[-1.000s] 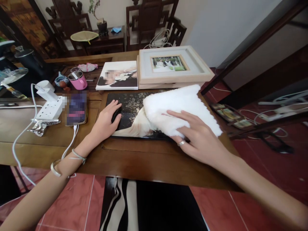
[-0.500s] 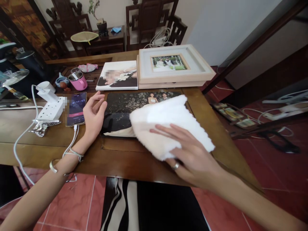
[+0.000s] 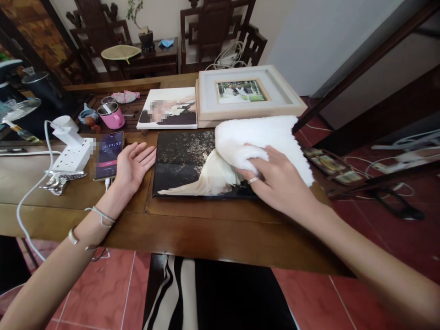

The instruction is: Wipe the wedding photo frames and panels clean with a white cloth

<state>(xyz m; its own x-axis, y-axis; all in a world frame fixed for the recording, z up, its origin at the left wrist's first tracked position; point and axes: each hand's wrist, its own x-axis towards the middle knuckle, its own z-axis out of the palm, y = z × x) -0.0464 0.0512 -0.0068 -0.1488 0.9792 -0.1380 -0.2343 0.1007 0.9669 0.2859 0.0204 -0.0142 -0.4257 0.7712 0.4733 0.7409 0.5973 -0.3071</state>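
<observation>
A dark wedding photo panel [image 3: 182, 160] lies flat on the wooden table. Over its right part spreads a fluffy white cloth [image 3: 261, 133], which hides the couple's upper bodies; the pale trailing gown still shows. My right hand [image 3: 278, 176], with a ring on one finger, grips a bunched fold of that cloth and presses it on the panel. At the panel's left edge rests my left hand [image 3: 134, 165], palm turned up, fingers spread and holding nothing. A phone [image 3: 109, 153] with a timer on its screen lies just left of that hand.
Behind the panel are a white photo canvas [image 3: 168, 107] and stacked light wood frames [image 3: 252, 91]. To the left sit a white power strip [image 3: 74, 156] with cables, a pink mug [image 3: 112, 115] and a dark kettle [image 3: 41, 91]. The wooden table's [image 3: 213, 229] front edge is near me.
My right hand has moved the cloth up and to the right, uncovering the gown. The panel has shifted slightly right. My left hand has rolled palm up.
</observation>
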